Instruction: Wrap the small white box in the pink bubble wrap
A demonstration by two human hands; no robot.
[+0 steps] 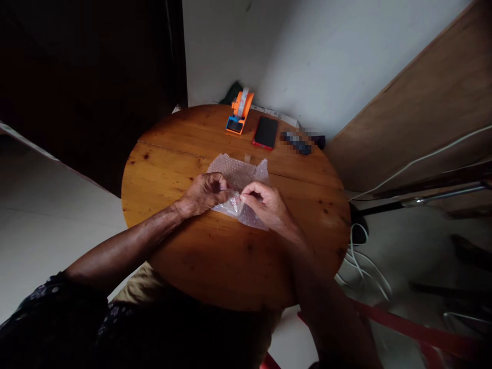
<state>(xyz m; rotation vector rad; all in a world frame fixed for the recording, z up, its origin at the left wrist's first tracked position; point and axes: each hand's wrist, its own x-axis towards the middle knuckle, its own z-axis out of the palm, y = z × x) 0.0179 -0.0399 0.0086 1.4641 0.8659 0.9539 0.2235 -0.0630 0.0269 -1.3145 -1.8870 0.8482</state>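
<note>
A sheet of bubble wrap [234,171] lies spread on the round wooden table [246,261]. Over its near part, a small clear plastic packet [232,204] with a reddish mark is held between both hands. My left hand [207,192] is closed, its thumb and fingers pinching the packet's left side. On the opposite side, my right hand [267,202] pinches the packet's edge between thumb and forefinger. What lies inside the packet is too small to make out. A short piece of tape [248,158] sits just beyond the wrap.
At the table's far side stand an orange tape dispenser [241,110], a dark-screened phone with a red edge [266,132] and a blurred dark object [295,142]. A wall rises behind them. White cables [359,256] coil on the floor at right, near a red chair part [415,328].
</note>
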